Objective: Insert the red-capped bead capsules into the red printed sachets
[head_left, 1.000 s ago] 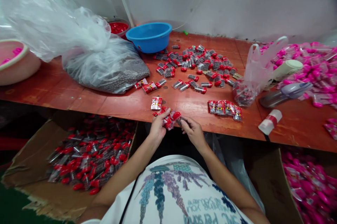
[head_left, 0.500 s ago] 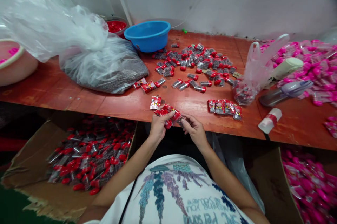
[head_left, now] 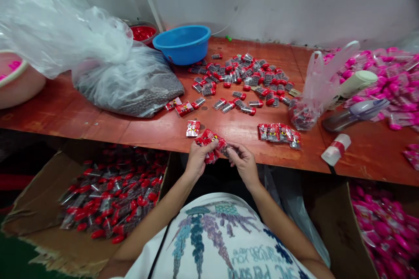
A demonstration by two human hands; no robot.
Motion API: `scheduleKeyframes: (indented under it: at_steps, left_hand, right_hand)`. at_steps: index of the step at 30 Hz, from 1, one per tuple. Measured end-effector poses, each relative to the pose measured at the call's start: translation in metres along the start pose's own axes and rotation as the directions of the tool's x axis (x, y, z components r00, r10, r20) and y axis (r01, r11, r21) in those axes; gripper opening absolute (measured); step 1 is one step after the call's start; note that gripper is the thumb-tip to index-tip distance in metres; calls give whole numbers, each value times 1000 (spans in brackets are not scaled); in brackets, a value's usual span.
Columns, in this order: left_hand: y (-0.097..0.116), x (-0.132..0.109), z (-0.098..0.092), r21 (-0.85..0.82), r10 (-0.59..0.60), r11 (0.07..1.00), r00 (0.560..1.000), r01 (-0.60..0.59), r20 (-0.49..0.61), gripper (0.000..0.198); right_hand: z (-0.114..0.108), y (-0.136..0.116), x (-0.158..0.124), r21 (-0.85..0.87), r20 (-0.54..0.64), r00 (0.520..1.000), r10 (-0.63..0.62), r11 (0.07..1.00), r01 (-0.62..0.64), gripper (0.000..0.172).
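My left hand (head_left: 197, 157) is closed on a small bunch of red printed packets (head_left: 206, 137), its thumb pressed over them. Across from it, my right hand (head_left: 242, 160) pinches a small clear container with dark contents and a red end (head_left: 225, 149), right against the packets. Both hands are over the table's front edge. Just beyond the left hand lies a single red-and-white packet (head_left: 193, 128). To the right, several red packets (head_left: 279, 133) lie in an overlapping row. Behind the hands, small red-capped clear tubes (head_left: 248, 74) of dark beads are heaped.
On the red-brown table (head_left: 144, 132) stand a bulging plastic bag of dark beads (head_left: 131, 82), a blue basin (head_left: 183, 43), a knotted bag (head_left: 306, 111), a bottle (head_left: 352, 115) and a white roll (head_left: 336, 149). Pink-capped tubes (head_left: 393, 82) pile up right. Cardboard boxes (head_left: 36, 200) sit below.
The packets in my left hand have shifted slightly right and turned a little. My right hand has stayed close beside them, its fingers shifting slightly. Things on the table have not moved.
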State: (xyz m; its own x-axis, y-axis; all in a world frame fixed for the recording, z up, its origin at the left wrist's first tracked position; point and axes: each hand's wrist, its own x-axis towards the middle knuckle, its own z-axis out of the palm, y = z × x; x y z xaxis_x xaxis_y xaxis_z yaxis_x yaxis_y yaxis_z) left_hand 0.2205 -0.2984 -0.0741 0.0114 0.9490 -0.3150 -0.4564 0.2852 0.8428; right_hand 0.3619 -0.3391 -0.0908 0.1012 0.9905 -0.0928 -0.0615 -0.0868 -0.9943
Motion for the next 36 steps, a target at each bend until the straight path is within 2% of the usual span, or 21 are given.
scheduleKeyframes:
  at_steps: [3,6,8,11,16,18,21,24,28,33,36]
  left_hand:
    - [2,-1,-1,31,12,999,1000,-12,-6,33]
    - [8,-1,-3,58,29,998,999,-31,29,54]
    - [12,-2,-3,90,26,995,997,-32,69,61]
    - [15,-4,-2,94,16,995,996,-24,84,64]
    - [12,-5,1,91,9,996,998,-14,58,65]
    - [10,-5,2,108,-24,994,996,15,84,68]
    - [7,-5,2,92,-70,994,991,60,112,71]
    - [6,-4,2,29,-65,998,995,63,69,68]
    - [3,-2,1,28,-46,999,999,45,21,64]
    - [-1,-2,2,138,-123,985,984,105,131,40]
    - [-4,-3,3,149,-140,982,973,113,186,33]
  right_hand:
    - [0,0,-1,-5,-1,1000,-6,1000,6,30]
    - [-2,0,1,12,30,999,19,1000,-19,29]
    - [-4,1,2,40,57,998,41,998,-43,30]
    - [-6,3,2,37,63,998,31,999,-33,31]
    - [-3,4,-1,-105,13,995,-102,989,103,30]
    - [0,5,-2,-86,-9,996,-85,993,83,28]
    - [5,10,-2,34,-54,999,-1,999,3,29]
    - [4,14,0,75,-10,1000,8,997,-8,32]
    - [-4,17,5,3,117,991,-63,998,63,35]
    - [-11,17,8,41,87,995,-53,998,50,45]
    - [-13,18,7,34,113,992,-53,998,49,37]
